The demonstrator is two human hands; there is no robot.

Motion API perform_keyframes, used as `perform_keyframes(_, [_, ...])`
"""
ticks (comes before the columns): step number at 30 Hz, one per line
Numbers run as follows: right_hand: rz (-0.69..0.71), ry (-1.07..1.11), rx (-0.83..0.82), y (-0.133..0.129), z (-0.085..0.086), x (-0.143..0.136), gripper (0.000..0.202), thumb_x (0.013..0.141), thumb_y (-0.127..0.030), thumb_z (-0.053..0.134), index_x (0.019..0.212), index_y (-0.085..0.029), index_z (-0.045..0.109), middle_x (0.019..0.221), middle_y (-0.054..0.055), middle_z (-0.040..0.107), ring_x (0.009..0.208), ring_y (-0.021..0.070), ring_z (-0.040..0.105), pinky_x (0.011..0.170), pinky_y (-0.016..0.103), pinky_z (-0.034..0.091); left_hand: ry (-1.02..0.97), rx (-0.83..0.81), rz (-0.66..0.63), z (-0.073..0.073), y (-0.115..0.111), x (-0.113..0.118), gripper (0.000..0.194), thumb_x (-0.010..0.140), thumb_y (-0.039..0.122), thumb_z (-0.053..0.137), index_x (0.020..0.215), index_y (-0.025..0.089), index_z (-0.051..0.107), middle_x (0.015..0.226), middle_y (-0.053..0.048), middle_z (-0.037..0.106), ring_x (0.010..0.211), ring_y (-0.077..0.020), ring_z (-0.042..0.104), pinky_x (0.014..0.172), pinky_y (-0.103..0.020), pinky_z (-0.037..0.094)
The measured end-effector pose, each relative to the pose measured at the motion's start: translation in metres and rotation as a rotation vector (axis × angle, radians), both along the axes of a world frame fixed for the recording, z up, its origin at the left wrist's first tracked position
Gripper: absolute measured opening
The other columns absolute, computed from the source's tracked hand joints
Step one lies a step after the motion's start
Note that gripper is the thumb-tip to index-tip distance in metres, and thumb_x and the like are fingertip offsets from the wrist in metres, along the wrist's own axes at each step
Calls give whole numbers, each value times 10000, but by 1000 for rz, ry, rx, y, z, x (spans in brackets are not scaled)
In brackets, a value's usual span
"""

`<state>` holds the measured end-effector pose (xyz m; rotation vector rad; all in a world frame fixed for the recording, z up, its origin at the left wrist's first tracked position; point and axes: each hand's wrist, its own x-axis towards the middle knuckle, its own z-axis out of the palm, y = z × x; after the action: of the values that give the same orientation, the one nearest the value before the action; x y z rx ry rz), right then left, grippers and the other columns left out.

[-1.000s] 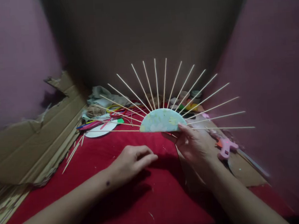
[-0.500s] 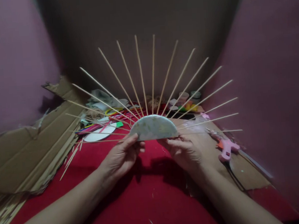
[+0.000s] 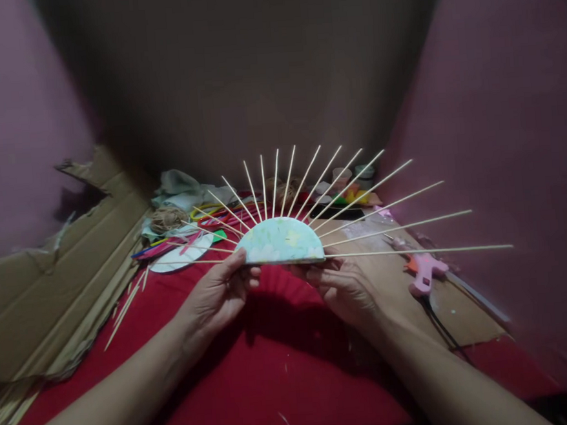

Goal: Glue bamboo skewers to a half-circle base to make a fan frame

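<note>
Between my two hands is a pale blue-green half-disc (image 3: pixel 280 240) with a faint floral pattern, its straight edge at the bottom. Several thin wooden sticks (image 3: pixel 332 177) fan out from its curved rim like rays. My left hand (image 3: pixel 221 291) grips the lower left corner, thumb on the front face and fingers behind. At the lower right, my right hand (image 3: pixel 350 292) holds the half-disc from beneath and behind; some of its fingertips are hidden. The piece is held above a red cloth (image 3: pixel 285 380), on which its shadow falls.
On the right, a pink glue gun (image 3: pixel 427 273) with a black cord lies on a cardboard sheet (image 3: pixel 399 272). Torn cardboard (image 3: pixel 50 287) leans at the left. Behind are a white oval (image 3: pixel 182 253), coloured strips, twine (image 3: pixel 167 218), small jars and loose sticks (image 3: pixel 125 311).
The half-disc has tilted, its upper sticks tipping away so they look shorter, while the lower right ones reach farther right. Its face looks brighter. Both hands keep their hold.
</note>
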<state>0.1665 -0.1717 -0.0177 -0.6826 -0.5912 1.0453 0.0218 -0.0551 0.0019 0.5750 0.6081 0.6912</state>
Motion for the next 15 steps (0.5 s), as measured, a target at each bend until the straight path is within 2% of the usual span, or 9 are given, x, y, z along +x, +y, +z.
perform_keyframes(3, [-9, -4, 5, 0, 1, 0, 574, 554, -77, 792, 1089, -238, 661, 869, -3, 758, 892, 211, 700, 993, 412, 466, -8, 73, -19, -2, 2, 0, 235, 901, 29, 426, 815, 89, 636, 631, -54, 671, 462, -115, 625, 390, -177, 514])
perform_keyframes(7, [1, -20, 18, -1, 0, 1, 589, 571, -91, 790, 1121, -247, 647, 890, -4, 757, 919, 207, 693, 1012, 422, 447, 3, 84, -19, -4, 5, -1, 254, 901, 26, 419, 795, 92, 639, 627, -46, 666, 465, -109, 624, 393, -174, 516])
perform_keyframes(11, [31, -50, 38, -3, 0, 1, 492, 642, -131, 762, 1108, -247, 656, 974, 18, 745, 955, 217, 679, 1008, 450, 444, -9, 140, -39, -6, 5, -2, 207, 869, 14, 468, 833, 82, 661, 689, -44, 675, 509, -104, 628, 433, -179, 527])
perform_keyframes(15, [-2, -31, 35, 0, -5, 0, 354, 672, -230, 774, 1017, -222, 696, 947, 36, 740, 936, 225, 670, 944, 460, 492, -49, 231, -91, -11, 1, -2, 98, 757, 36, 637, 838, 72, 680, 735, -43, 670, 582, -116, 628, 513, -201, 538])
